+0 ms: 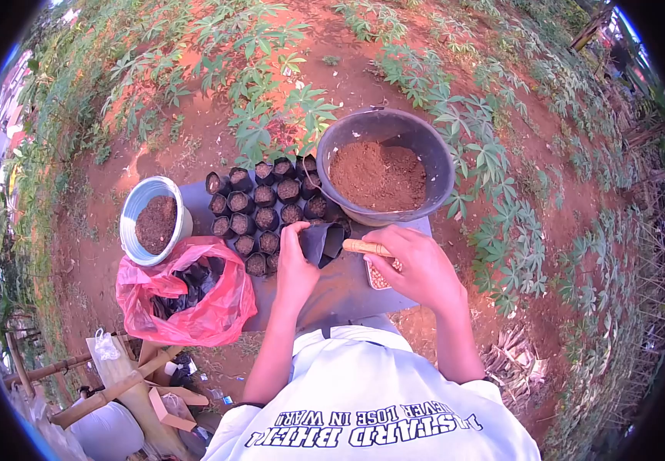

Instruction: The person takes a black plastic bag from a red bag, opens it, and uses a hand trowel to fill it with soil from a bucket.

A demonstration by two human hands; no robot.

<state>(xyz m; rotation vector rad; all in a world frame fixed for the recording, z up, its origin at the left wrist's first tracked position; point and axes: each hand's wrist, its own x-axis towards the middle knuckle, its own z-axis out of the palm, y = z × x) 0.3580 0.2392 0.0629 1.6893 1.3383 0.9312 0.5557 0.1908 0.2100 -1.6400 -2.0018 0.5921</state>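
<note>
My left hand (295, 265) is closed on the side of a black plastic seedling bag (318, 243), held at the near right corner of the bag group. My right hand (418, 269) grips a short, light-brown wooden stick (364, 247); its rounded end points left toward the bag, and its other end is hidden by my fingers. Below that hand, partly covered by it, sits a clear tub of pale yellow kernels (379, 280). Several soil-filled black seedling bags (265, 195) stand upright in rows just beyond my left hand.
A large dark bucket of reddish soil (446, 174) stands at the table's far right. On the left are a pale blue bucket (187, 223) of darker soil and a red plastic bag (186, 323) with black plastic inside. Leafy plants (494, 154) grow around the grey table (340, 296).
</note>
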